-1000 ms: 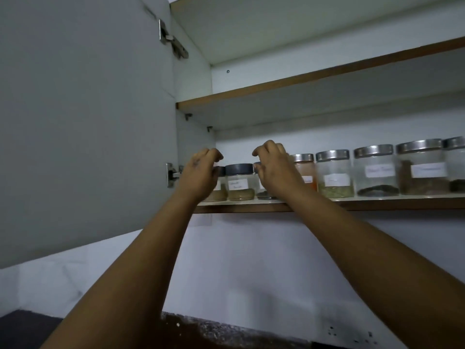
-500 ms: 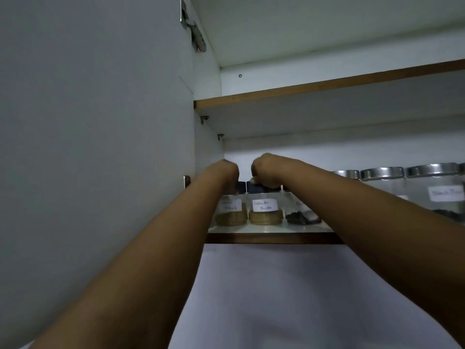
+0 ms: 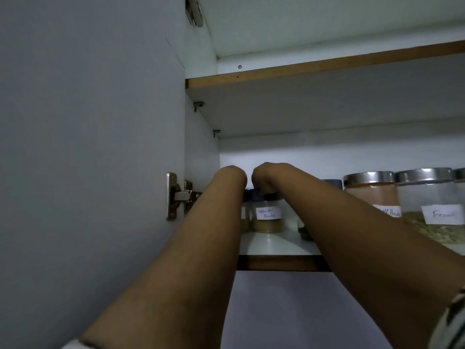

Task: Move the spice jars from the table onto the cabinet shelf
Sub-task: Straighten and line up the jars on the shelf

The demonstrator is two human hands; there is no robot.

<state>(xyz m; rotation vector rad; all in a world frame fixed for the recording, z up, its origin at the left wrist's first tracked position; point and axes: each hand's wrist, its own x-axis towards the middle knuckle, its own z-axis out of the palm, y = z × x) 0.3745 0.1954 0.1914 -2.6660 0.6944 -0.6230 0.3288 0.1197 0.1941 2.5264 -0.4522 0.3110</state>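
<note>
1. Spice jars stand upright in a row on the cabinet shelf [image 3: 276, 244], mid-frame to right edge.
2. Coriander jar [image 3: 268, 215], dark-lidded, holds tan powder. It sits directly below the right hand [image 3: 265, 178], whose curled fingers pinch the lid from above.
3. Left-end jar [image 3: 245, 215] is mostly hidden behind the left forearm. Left hand [image 3: 232, 176] lies over it, fingers out of sight, so its grip cannot be told.
4. Both jars' long axes run vertical; the hands meet them top-down and close together. Releasing probably calls for a straight upward lift.
5. Steel-lidded jar [image 3: 371, 195] at right holds reddish powder.
6. Neighbouring jar [image 3: 427, 205] holds greenish seeds.
7. Open door [image 3: 88, 147] and its hinge [image 3: 176, 196] fill the left of the frame.
</note>
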